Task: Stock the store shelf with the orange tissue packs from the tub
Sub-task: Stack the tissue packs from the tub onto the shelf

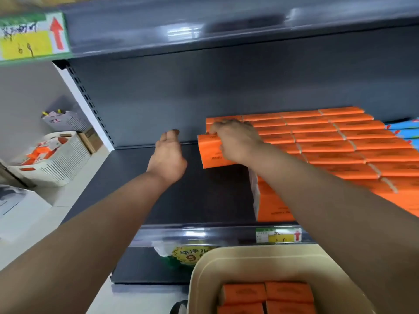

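Observation:
My right hand (235, 141) grips an orange tissue pack (209, 152) at the left end of the stocked rows, deep on the dark shelf (176, 196). Rows of orange tissue packs (340, 141) fill the shelf's right part. My left hand (167, 155) hovers just left of the held pack, fingers apart, holding nothing. A beige tub (226, 261) at the bottom holds several more orange packs (267, 295).
Blue packs (405, 130) lie at the far right of the shelf. The upper shelf edge (204, 30) overhangs with a price tag (29, 37). A white basket (59, 159) with goods stands on the floor at left. Another price tag (278, 235) sits on the shelf's front rail.

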Available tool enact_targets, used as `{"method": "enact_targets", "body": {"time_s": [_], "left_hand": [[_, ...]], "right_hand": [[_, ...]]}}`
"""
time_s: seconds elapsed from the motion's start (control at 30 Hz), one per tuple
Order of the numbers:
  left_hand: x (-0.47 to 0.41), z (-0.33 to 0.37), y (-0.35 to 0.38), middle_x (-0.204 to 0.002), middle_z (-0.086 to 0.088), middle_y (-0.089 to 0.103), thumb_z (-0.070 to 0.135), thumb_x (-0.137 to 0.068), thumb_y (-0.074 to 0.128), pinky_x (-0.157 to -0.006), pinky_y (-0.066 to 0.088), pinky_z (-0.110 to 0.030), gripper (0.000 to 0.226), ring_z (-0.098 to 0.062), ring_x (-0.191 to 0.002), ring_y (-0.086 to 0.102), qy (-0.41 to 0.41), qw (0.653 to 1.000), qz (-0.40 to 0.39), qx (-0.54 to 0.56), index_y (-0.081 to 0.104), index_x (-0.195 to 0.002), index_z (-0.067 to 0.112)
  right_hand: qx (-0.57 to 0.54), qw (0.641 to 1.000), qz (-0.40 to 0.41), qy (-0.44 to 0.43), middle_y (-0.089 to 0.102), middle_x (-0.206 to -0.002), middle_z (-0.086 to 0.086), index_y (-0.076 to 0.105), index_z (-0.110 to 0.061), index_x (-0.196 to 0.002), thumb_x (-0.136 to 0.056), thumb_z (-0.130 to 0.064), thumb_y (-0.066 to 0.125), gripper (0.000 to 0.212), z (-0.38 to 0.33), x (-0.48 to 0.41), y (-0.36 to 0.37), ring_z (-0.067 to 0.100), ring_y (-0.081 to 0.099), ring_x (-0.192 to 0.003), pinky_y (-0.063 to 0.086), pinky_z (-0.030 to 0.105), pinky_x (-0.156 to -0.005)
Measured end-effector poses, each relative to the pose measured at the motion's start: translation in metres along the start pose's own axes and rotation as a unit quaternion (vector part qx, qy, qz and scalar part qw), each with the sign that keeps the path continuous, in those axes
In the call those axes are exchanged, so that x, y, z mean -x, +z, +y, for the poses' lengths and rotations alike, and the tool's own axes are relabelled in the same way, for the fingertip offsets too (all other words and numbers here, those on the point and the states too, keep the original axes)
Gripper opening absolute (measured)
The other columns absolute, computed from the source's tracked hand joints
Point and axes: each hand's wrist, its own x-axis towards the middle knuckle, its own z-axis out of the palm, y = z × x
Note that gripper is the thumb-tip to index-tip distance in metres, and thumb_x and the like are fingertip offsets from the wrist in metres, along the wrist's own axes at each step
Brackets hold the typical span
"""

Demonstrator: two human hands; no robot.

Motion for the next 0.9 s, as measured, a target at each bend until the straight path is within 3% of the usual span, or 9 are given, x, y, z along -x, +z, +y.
{"method": "enact_targets", "body": {"time_s": [0.23,0.37,0.5,0.67,0.8,0.9], "left_hand": [[0.0,0.007,0.019,-0.146,-0.008,0.032,-0.001,-0.089,0.047,-0.093,0.037,-0.031,0.06,-0.023,-0.134,0.031,-0.005,0.999,-0.034,0.008,0.026,-0.144,0.01],[-0.001,0.022,0.03,-0.142,-0.008,0.039,0.015,-0.089,0.059,-0.096,0.04,-0.035,0.058,-0.025,-0.13,0.038,0.02,0.999,-0.047,0.014,0.03,-0.14,0.009],[-0.005,0.032,0.042,-0.128,-0.008,0.05,0.02,-0.082,0.067,-0.09,0.047,-0.039,0.063,-0.026,-0.118,0.05,0.02,0.997,-0.064,0.023,0.031,-0.133,0.011],[-0.012,0.039,0.058,-0.116,-0.009,0.051,0.018,-0.072,0.075,-0.081,0.049,-0.04,0.069,-0.028,-0.103,0.057,-0.018,0.996,-0.085,-0.001,0.031,-0.124,0.014],[-0.018,0.042,0.073,-0.099,-0.006,0.056,0.015,-0.075,0.07,-0.065,0.044,-0.036,0.065,-0.027,-0.087,0.062,-0.017,0.999,-0.027,-0.028,0.03,-0.126,0.014],[-0.022,0.046,0.084,-0.093,-0.005,0.059,0.013,-0.082,0.057,-0.061,0.045,-0.036,0.055,-0.025,-0.077,0.06,-0.015,0.999,0.019,-0.027,0.028,-0.128,0.014]], "right_hand": [[-0.032,0.996,-0.073,0.034,0.052,-0.13,0.005,0.046,-0.019,-0.132,-0.081,0.003,0.057,0.057,0.006,0.003,0.029,0.025,0.051,-0.12,0.044,0.04,-0.099],[-0.049,0.997,-0.053,0.028,0.048,-0.136,0.006,0.039,-0.02,-0.139,-0.086,-0.019,0.066,0.059,0.017,0.011,0.017,0.027,0.046,-0.125,0.041,0.04,-0.101],[-0.031,0.998,0.01,0.058,0.049,-0.134,0.008,0.043,-0.019,-0.137,-0.092,-0.015,0.052,0.046,0.042,0.038,0.0,0.028,0.045,-0.125,0.039,0.039,-0.099],[-0.002,0.993,-0.047,0.111,0.045,-0.142,0.006,0.041,-0.017,-0.14,-0.099,-0.032,0.039,0.043,0.066,0.067,0.004,0.026,0.04,-0.132,0.034,0.042,-0.107],[-0.019,0.992,-0.031,0.119,0.04,-0.146,0.003,0.04,-0.02,-0.141,-0.099,-0.04,0.034,0.047,0.072,0.072,0.014,0.023,0.036,-0.135,0.028,0.042,-0.11],[-0.02,0.993,-0.02,0.118,0.043,-0.144,0.003,0.042,-0.02,-0.139,-0.099,-0.04,0.033,0.046,0.071,0.071,0.019,0.023,0.039,-0.133,0.027,0.043,-0.11]]}}
